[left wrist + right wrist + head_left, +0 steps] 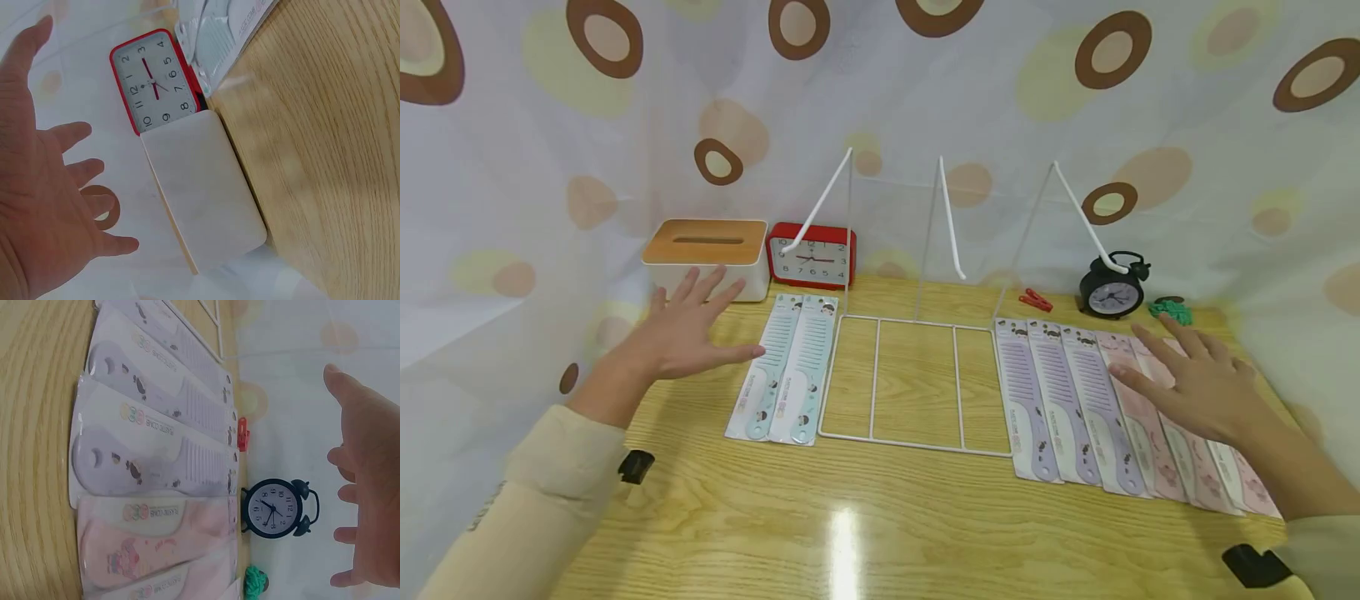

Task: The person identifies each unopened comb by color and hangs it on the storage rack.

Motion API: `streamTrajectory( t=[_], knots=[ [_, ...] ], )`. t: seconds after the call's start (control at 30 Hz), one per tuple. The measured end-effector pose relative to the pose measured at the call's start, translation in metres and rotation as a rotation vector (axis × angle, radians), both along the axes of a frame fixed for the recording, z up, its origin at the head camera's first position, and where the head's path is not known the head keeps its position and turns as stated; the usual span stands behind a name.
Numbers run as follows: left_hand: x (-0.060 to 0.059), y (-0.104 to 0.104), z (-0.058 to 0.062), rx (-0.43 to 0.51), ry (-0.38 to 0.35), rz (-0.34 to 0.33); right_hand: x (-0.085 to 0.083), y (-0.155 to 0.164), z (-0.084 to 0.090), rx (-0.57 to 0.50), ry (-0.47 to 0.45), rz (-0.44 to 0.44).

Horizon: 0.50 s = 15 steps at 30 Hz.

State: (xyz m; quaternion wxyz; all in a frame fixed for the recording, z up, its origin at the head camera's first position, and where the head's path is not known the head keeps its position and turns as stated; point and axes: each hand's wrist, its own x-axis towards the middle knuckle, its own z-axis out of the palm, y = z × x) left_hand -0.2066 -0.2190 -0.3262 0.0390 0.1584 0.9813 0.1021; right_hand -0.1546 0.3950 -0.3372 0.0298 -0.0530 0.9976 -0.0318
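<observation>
**Two open hands over rows of packaged combs**

The left hand (688,329) hovers with fingers spread and straight, holding nothing. Just off its fingertips lie two blue combs (786,367), side by side in flat card-and-film sleeves. Beyond its fingers stands a tissue box (707,254) with a wooden lid, and next to that a red clock (812,257).

The right hand (1198,379) is likewise spread and empty, held just above the pink combs (1180,442); whether it touches them cannot be told. Toward its thumb side lie three purple combs (1063,400), edge to edge. Past its fingertips sit a black alarm clock (1111,292), a green clip (1171,311) and a red peg (1035,299).

Each comb shows a long toothed run, a handle with a hanging hole, and small cartoon prints on the sleeve. They look light, thin and fairly stiff; the glossy film is probably slippery. Lying flat on the table (880,517), one would best be taken by pinching a long edge or sliding it off its neighbours.

Between the hands stands a white wire rack (917,379).
</observation>
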Motion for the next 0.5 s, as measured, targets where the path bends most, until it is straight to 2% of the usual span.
streamTrajectory(
  t=[0.27,0.5],
  knots=[
    [-0.009,0.005,-0.012,0.034,-0.05,-0.003,-0.005,-0.033,-0.015,-0.075,-0.053,0.055],
    [-0.027,0.01,-0.029,0.135,-0.116,-0.001,-0.006,-0.064,-0.03,-0.209,-0.107,0.094]
  ],
)
